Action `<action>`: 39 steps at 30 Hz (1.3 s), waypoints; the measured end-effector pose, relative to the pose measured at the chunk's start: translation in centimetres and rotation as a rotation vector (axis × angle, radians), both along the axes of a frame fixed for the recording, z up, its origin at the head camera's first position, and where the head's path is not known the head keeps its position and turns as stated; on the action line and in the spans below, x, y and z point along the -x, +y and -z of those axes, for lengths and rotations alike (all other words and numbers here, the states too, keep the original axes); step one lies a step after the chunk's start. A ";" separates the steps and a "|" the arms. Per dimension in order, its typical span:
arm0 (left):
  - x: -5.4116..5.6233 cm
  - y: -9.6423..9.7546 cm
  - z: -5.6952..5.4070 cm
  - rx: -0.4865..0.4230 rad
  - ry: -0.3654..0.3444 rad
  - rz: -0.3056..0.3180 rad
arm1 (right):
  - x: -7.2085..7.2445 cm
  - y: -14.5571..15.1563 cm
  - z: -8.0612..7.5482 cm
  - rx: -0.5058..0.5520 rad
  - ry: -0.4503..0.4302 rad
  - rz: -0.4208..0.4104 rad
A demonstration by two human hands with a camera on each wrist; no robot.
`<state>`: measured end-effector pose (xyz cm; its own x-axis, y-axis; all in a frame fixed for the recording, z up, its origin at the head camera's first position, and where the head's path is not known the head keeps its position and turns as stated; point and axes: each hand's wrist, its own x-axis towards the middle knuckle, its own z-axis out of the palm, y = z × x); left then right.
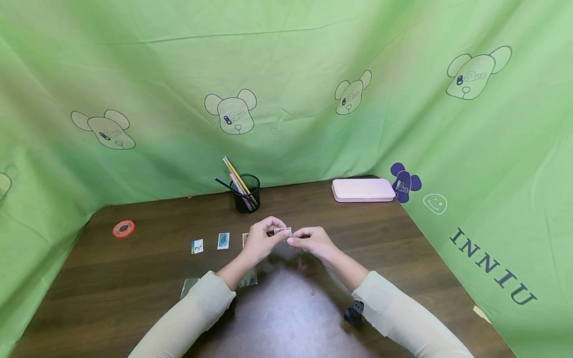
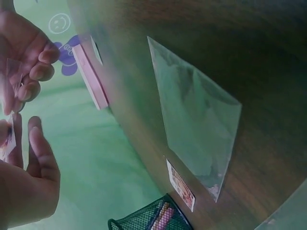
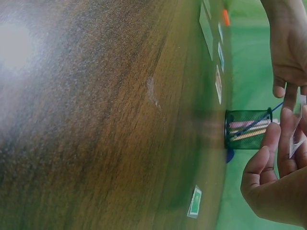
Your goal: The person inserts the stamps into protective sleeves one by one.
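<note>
In the head view both hands meet above the middle of the table. My left hand (image 1: 261,241) pinches a small printed stamp-like card (image 1: 282,230) between thumb and fingers. Close against it, my right hand (image 1: 315,242) pinches a small clear plastic piece (image 2: 13,79), seen better in the left wrist view; whether the card is inside it I cannot tell. Left of the hands lie a blue-and-white card (image 1: 197,246) and a blue card with a green shape (image 1: 223,240). A reddish card (image 2: 181,186) lies beside a clear plastic sleeve (image 2: 196,120), both partly hidden by my left arm in the head view.
Behind the hands stands a black mesh pen cup (image 1: 247,194) with pencils. A pink pencil case (image 1: 363,190) is at the back right, a red-orange ring-shaped item (image 1: 123,228) at far left. Another sleeve (image 1: 189,286) lies by the left forearm. A green card (image 3: 194,202) shows in the right wrist view.
</note>
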<state>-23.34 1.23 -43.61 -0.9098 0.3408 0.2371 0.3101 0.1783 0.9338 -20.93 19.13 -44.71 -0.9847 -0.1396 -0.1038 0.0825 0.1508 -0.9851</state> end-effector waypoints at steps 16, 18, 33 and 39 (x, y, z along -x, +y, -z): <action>1.1 -1.4 -0.6 0.165 -0.324 0.188 | -0.3 -0.2 -0.6 -0.034 0.018 -0.070; 1.2 -1.6 -0.6 0.184 -0.351 0.206 | -0.7 -0.4 -1.3 -0.044 0.023 -0.094; 1.0 -2.0 -1.7 0.355 -0.322 0.200 | -1.7 -0.9 -3.0 -0.086 0.072 -0.154; 0.9 -2.2 -1.8 0.332 -0.333 0.212 | -1.9 -1.0 -3.2 -0.068 0.071 -0.139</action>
